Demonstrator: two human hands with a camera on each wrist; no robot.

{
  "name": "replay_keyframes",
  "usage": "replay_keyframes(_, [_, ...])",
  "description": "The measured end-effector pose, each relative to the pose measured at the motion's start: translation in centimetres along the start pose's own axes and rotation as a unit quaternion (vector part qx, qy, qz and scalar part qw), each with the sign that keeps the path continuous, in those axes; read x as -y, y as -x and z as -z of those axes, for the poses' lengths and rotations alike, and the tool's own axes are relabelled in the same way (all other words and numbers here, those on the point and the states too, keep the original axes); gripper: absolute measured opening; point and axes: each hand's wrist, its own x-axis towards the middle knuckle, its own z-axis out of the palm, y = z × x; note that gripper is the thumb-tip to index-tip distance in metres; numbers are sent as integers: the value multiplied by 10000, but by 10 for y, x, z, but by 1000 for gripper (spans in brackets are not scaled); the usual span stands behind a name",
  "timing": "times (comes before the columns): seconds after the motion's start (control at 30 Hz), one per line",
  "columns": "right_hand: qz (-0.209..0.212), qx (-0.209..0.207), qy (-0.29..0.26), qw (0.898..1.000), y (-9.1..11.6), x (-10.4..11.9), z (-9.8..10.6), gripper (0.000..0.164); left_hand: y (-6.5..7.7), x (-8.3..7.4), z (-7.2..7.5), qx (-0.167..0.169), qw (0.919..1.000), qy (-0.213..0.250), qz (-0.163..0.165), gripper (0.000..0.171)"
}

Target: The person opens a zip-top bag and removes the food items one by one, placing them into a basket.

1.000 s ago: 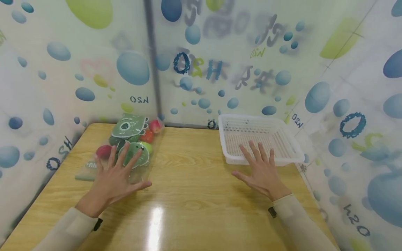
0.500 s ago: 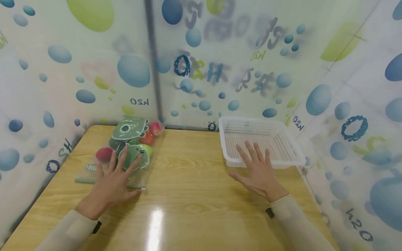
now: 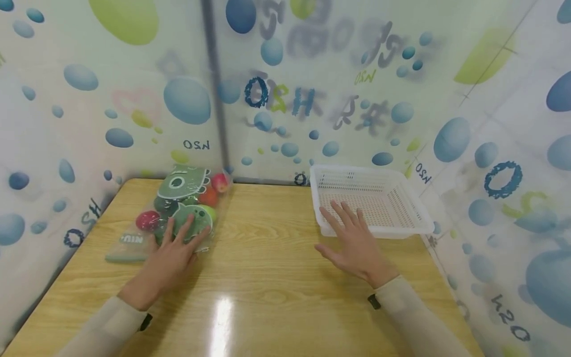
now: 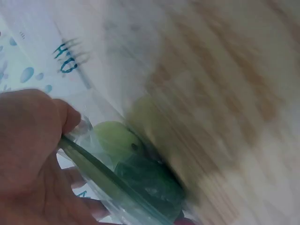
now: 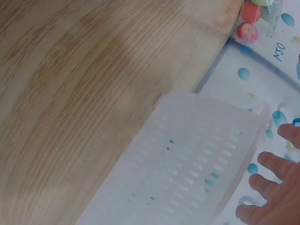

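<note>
In the head view, a clear zip bag (image 3: 129, 250) with green animal prints lies at the back left, with toy-like fruits and vegetables inside. My left hand (image 3: 167, 265) is at its near edge, fingers lying over the bag and thumb tucked below. The left wrist view shows the bag's green zip strip (image 4: 112, 176) running between that thumb and fingers, which hold it; a pale green round piece (image 4: 115, 138) shows inside. My right hand (image 3: 354, 248), fingers spread, is beside the near left rim of a white plastic basket (image 3: 314, 198), fingertips overlapping it in the head view.
The wooden table (image 3: 263, 277) stands against white curtains (image 3: 285, 64) printed with blue and green drops and lettering. A red round piece (image 3: 148, 220), an orange-red one (image 3: 208, 197) and a pink one (image 3: 220, 182) show through the bag.
My left hand has moved slightly right, its thumb going from spread out to tucked under the bag's near edge. The right hand has shifted a little left.
</note>
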Motion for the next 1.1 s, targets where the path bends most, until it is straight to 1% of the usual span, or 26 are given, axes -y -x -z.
replay_keyframes(0.13, [488,-260,-43,9985,-5,9,-2,88,-6,-5,1,-110,9999,-12,-71,63])
replay_keyframes(0.23, [935,-529,7,9942,-10,16,-5,82,-9,-12,4,-105,9999,36,-53,60])
replay_keyframes(0.3, [1225,-698,31,9900,-14,21,-7,79,-11,-17,6,-115,9999,108,-34,58])
replay_keyframes(0.37, [1496,-843,41,9851,-18,26,-8,77,-14,-22,7,-207,9996,176,-64,56])
replay_keyframes(0.53, [2114,-1163,-29,9705,-28,42,-12,73,-20,-36,8,-515,9976,315,-339,53])
replay_keyframes(0.6, [2305,-1220,-38,9654,-31,50,-15,70,-21,-44,9,-524,9969,415,-415,52])
replay_keyframes(0.7, [2531,-1242,-54,9594,-37,61,-18,66,-23,-56,11,-452,9966,569,-377,50])
replay_keyframes(0.83, [2739,-1185,-57,9544,-45,76,-24,63,-24,-72,13,-397,9972,589,-245,47])
replay_keyframes(1.03, [2863,-1131,-110,9514,-52,92,-34,58,-28,-92,14,-540,9961,560,-408,42])
replay_keyframes(1.1, [2827,-1066,-234,9530,-54,95,-36,56,-31,-99,15,-557,9956,592,-477,39])
